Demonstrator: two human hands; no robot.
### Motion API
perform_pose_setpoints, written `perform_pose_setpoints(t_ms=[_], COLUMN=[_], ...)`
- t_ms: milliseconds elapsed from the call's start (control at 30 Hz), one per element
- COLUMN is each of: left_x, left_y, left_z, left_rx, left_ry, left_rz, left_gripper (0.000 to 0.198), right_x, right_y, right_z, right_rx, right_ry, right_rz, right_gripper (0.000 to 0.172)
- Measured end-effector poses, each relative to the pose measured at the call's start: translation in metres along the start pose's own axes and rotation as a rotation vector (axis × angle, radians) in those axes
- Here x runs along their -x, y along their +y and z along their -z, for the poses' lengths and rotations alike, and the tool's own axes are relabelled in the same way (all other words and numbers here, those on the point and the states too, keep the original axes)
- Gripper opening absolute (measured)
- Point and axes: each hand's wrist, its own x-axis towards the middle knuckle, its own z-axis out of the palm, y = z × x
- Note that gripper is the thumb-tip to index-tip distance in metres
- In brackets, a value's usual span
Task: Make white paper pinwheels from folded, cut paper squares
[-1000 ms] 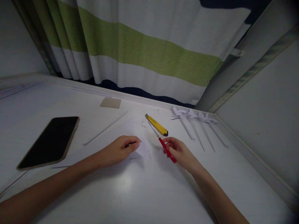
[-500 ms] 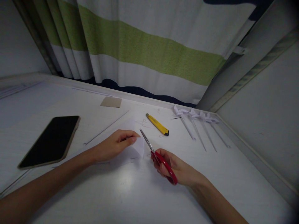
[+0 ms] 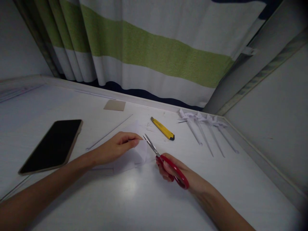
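Observation:
Between the thumb and fingers of my left hand (image 3: 122, 144) a piece of white paper (image 3: 134, 154) is pinched, its corner pointing right. My right hand (image 3: 172, 168) grips red-handled scissors (image 3: 174, 168) with fingers in the loops. The scissors' blades are slightly parted, and their tips are right beside my left fingertips at the paper's edge. Whether the blades touch the paper I cannot tell. A yellow box cutter (image 3: 163, 128) lies just beyond the scissors.
A dark tablet or phone (image 3: 51, 146) lies at left, near a thin white paper stick (image 3: 109, 131). Behind is a beige card (image 3: 115, 105). Several white paper pinwheels on sticks (image 3: 204, 128) lie at the right, against the table's back edge below a striped curtain (image 3: 154, 48).
The scissors' handles have spread apart and the blades have opened a little, their tips coming closer to my left fingertips. My left hand and the paper have shifted slightly left.

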Motion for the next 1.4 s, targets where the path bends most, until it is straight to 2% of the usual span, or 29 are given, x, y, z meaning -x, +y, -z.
perform_pose_setpoints(t_ms=[667,1200,1400], left_x=[0.0022,0.0003,0.0005], left_y=[-0.001,0.001,0.0034], left_z=[-0.0022,-0.0018,-0.0017], left_rx=[0.019,0.018,0.022], left_ry=[0.032,0.002,-0.023], left_rz=[0.086,0.036,0.028], left_gripper=[0.024,0.022,0.022], right_x=[-0.0014,0.0,-0.002], right_y=[0.0032,0.0023,0.0019], right_z=[0.0015,-0.0004,-0.0049], right_rx=[-0.051,-0.05,-0.031], right_ry=[0.009,0.02,0.038], right_rz=[-0.006,-0.022,-0.033], right_gripper=[0.024,0.024,0.029])
